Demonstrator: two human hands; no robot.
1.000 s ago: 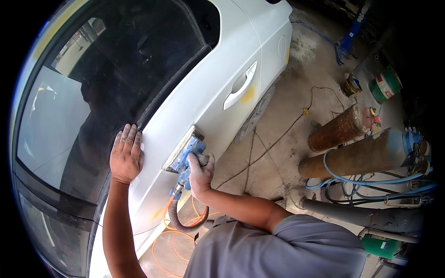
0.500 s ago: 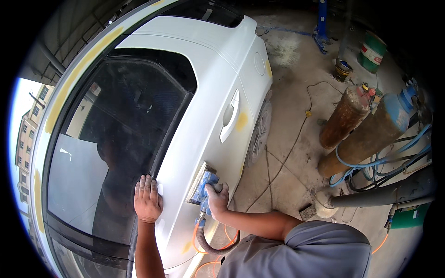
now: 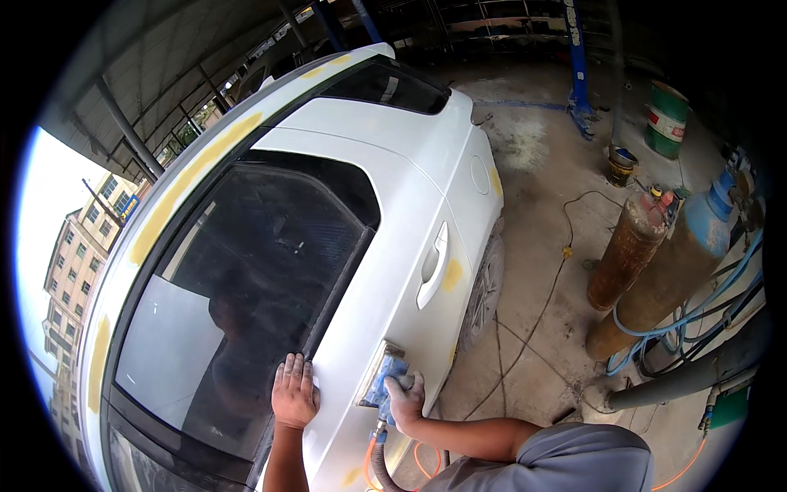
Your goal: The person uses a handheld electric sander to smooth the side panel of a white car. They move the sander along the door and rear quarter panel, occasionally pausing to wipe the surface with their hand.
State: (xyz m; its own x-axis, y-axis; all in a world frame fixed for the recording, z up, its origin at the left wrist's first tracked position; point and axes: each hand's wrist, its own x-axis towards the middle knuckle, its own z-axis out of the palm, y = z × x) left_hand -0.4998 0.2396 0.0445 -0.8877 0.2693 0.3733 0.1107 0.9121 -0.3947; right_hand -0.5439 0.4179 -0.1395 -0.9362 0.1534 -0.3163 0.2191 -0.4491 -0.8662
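My right hand (image 3: pixel 405 402) is wrapped round a blue air sander (image 3: pixel 382 384), whose pale rectangular pad lies against the white car door (image 3: pixel 352 361) below the door handle (image 3: pixel 434 264). An orange air line and a grey ribbed hose (image 3: pixel 379 464) run down from the tool's near end. My left hand (image 3: pixel 295 394) rests flat, fingers stretched out, across the lower edge of the dark side window (image 3: pixel 246 303) and the door's top edge. Dust whitens the fingers of both hands. Yellow filler patches (image 3: pixel 452 275) show beside the handle and along the roof rail.
Two gas cylinders, one rusty red (image 3: pixel 627 242) and one brown with a blue top (image 3: pixel 676 266), stand at right with blue hoses. A cable (image 3: pixel 537 324) crosses the concrete floor. Farther back are a green drum (image 3: pixel 666 121), a small bucket (image 3: pixel 620 166) and a blue post (image 3: pixel 579 66).
The view has shifted, so the car and both hands appear lower and farther right. The sander stays in my right hand on the door, and my left hand stays at the window edge.
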